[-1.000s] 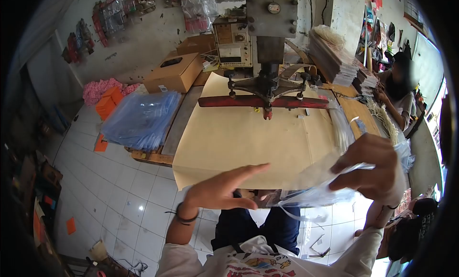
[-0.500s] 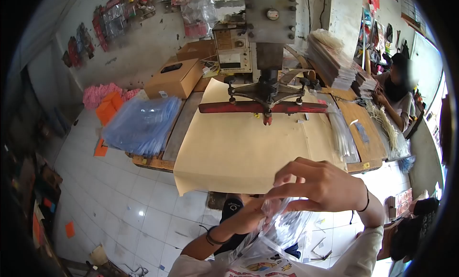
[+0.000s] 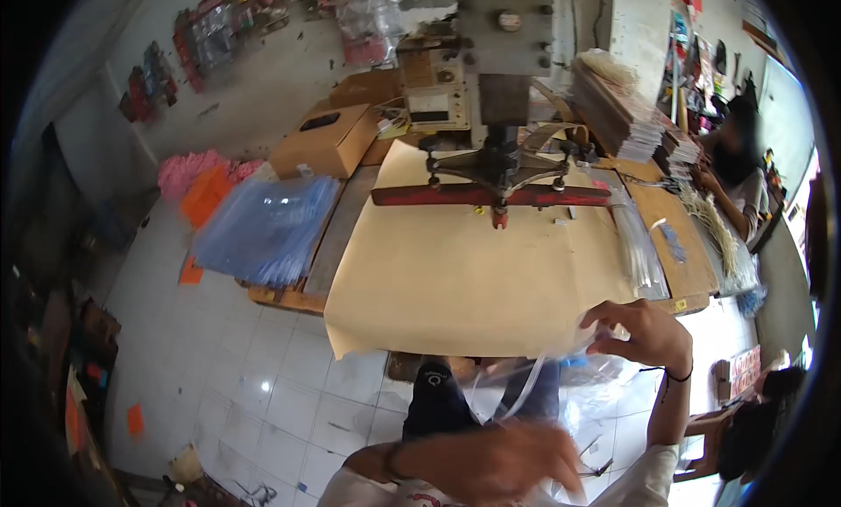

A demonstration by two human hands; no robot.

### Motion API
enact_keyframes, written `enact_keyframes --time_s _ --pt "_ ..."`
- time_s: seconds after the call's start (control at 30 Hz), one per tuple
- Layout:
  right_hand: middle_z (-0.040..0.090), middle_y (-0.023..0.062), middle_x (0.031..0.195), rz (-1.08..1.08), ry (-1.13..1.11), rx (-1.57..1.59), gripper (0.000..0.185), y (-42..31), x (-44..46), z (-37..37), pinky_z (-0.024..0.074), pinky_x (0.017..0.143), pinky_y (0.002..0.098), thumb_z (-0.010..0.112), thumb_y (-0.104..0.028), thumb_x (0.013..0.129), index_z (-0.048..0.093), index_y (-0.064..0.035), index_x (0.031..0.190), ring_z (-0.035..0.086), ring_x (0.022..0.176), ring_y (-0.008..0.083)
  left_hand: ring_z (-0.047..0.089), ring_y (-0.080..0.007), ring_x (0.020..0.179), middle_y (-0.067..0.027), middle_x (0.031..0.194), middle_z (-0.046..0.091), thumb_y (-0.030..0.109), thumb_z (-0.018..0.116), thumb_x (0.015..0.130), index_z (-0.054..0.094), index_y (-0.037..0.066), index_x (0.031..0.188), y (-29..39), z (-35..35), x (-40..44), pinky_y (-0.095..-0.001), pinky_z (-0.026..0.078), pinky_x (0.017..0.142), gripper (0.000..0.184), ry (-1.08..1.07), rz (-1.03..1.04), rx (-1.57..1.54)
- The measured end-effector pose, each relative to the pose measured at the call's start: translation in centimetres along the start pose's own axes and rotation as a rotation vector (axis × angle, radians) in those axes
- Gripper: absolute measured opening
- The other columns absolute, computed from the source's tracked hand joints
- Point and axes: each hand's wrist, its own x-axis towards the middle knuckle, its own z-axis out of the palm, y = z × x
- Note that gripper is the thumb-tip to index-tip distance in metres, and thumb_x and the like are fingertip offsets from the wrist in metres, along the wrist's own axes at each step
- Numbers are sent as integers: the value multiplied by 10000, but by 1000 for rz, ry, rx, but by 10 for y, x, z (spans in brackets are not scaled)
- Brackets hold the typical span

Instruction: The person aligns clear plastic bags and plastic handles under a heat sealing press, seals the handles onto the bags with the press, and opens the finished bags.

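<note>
Right hand point(image 3: 646, 336) has swung away from left hand point(image 3: 499, 461) since half a second ago, its fingers pinched on clear film point(image 3: 596, 371) that trails just off the near edge of the tabletop point(image 3: 337, 244), around the knees point(image 3: 431, 402); left is low near the body, too blurred to tell its fingers' state. Brown paper point(image 3: 464, 279) covers mid-tabletop below the red bar point(image 3: 412, 194), blue sheets point(image 3: 263, 231) piled left near a carton point(image 3: 324, 139), clear strips point(image 3: 638, 244) right. White tile floor point(image 3: 228, 358), packets point(image 3: 210, 38) on the stained wall point(image 3: 263, 95), another person point(image 3: 745, 192) far right.
</note>
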Motion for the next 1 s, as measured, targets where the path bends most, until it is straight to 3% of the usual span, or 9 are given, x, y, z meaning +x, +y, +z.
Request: enact_keyframes --time_s 0.07,0.17,0.4,0.7,0.77,0.83,0.87,0.93,1.0 --pt "738 100 815 40 25 7 349 10 0 5 556 740 373 799 -219 876 653 -77 1159 745 815 251 631 -257 1012 -112 1055 669 118 693 934 678 38 1100 -14 28 25 -374 495 906 185 -213 156 -227" --pt "729 93 798 85 70 -4 355 15 1 15 547 735 369 812 -201 861 652 -75 1151 735 788 242 631 -266 1014 -116 1059 669 144 695 934 680 38 1103 -33 45 47 -386 492 908 200 -323 273 -353" --pt "727 91 809 54 114 -31 394 20 -16 13 536 708 357 849 -142 792 656 -56 1124 716 757 241 633 -288 1018 -126 1069 669 207 700 934 683 39 1110 -45 46 57 -416 486 914 244 -367 355 -384" --pt "742 133 938 -7 221 -34 343 15 -13 11 557 728 368 834 -105 796 649 -18 1072 745 849 264 635 -316 1023 -138 1081 670 287 707 933 688 40 1118 -53 35 56 -453 479 922 309 -358 371 -319" --pt "727 140 927 -30 240 -36 351 10 -12 6 554 713 373 834 -101 792 646 -12 1075 741 844 276 636 -322 1024 -141 1083 671 304 708 933 689 40 1120 -53 25 44 -462 477 924 324 -276 346 -208" --pt "707 138 907 -80 272 -55 345 -1 -17 -6 551 696 368 836 -90 781 650 -5 1057 736 828 285 636 -328 1026 -143 1086 671 322 710 933 690 40 1122 -45 13 19 -470 475 926 339 -47 308 68" --pt "697 137 897 -106 293 -64 341 -6 -19 -13 549 688 366 837 -85 775 651 -1 1049 734 821 289 634 -315 1037 -82 1065 670 212 783 872 692 60 1094 -33 8 2 -466 502 892 284 258 282 291" --pt "678 120 916 -200 314 -185 320 -16 -21 -30 546 660 363 843 -61 727 676 -9 995 711 760 278 620 -345 1096 -85 1164 659 328 866 790 684 65 1123 -30 -19 -20 -499 496 896 462 537 283 771" --pt "643 112 894 -334 202 -240 213 -36 -5 -43 544 671 367 813 -115 802 665 -7 910 691 792 262 557 -332 1221 -123 1310 573 451 816 820 613 110 1270 -16 -39 -12 -446 450 1021 600 570 -33 884"
